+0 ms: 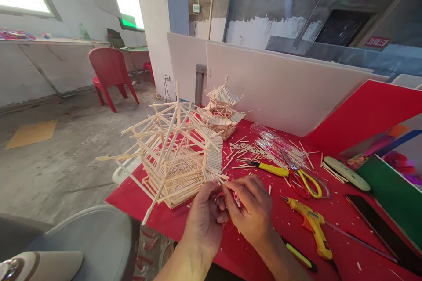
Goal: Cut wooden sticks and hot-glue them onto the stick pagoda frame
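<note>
A partly framed pavilion model made of thin wooden sticks stands on the red tabletop, its roof beams meeting at a pointed top. One roof side on the right carries a row of close-set sticks. At that model's near right corner, my left hand has its thumb and fingers closed together. Right beside it, my right hand pinches with thumb and forefinger, nearly touching the left fingertips. Whatever lies between the fingers is too small and hidden to name. Behind stands a smaller, fully roofed stick pavilion.
Right of my hands lie a yellow glue gun, scissors, a yellow-handled cutter and a utility knife. Loose sticks and a plastic bag of sticks lie farther back. White boards lean behind the table.
</note>
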Tool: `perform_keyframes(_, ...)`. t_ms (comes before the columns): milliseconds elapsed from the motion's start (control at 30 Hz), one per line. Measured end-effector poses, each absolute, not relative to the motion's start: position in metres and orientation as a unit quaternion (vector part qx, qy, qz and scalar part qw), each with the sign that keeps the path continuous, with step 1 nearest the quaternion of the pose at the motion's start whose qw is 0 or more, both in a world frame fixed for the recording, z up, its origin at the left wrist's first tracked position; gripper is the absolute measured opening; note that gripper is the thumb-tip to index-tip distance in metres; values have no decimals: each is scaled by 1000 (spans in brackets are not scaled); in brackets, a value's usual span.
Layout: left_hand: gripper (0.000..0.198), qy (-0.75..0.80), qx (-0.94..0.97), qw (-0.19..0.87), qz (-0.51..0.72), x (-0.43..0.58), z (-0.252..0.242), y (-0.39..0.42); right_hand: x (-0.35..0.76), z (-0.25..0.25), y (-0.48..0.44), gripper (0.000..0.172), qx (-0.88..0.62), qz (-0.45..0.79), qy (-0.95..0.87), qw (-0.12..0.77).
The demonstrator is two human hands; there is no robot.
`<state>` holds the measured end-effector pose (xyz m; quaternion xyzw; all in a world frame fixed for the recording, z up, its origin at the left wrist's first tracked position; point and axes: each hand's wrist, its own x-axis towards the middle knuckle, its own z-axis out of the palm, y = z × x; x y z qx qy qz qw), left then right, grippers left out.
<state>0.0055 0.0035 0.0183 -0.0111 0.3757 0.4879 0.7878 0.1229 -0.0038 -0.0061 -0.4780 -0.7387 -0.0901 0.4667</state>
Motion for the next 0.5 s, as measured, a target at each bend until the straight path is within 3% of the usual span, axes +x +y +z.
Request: perform_keyframes(500,13,382,-6,785,487,5,16,4,122,-7,-5,16,-473,-60,-737,479)
